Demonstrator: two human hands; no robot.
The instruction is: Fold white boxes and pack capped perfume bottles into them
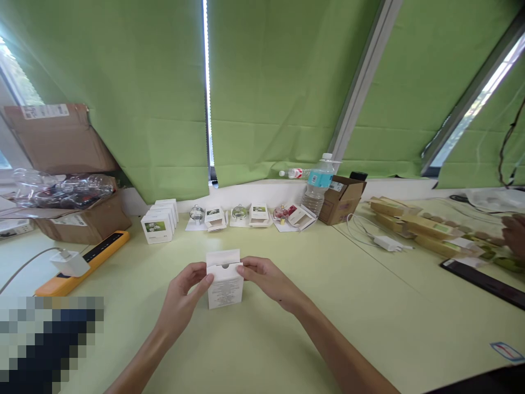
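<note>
A small white carton (225, 290) with printed text on its near face stands upright on the table in front of me. Its top flap (222, 257) is raised at the back. My left hand (188, 287) grips the carton's left side, thumb on the near upper corner. On the opposite side, my right hand (262, 278) holds it with the thumb at the top right edge. The carton's contents are hidden from this angle.
Behind the carton stand a row of white boxes (158, 225), glass items (239, 212) and opened cartons (258, 214). An orange power strip (104, 254) lies left. A large bottle (318, 189) and cardboard box (342, 200) stand back right. Another person's hand (514, 235) shows far right.
</note>
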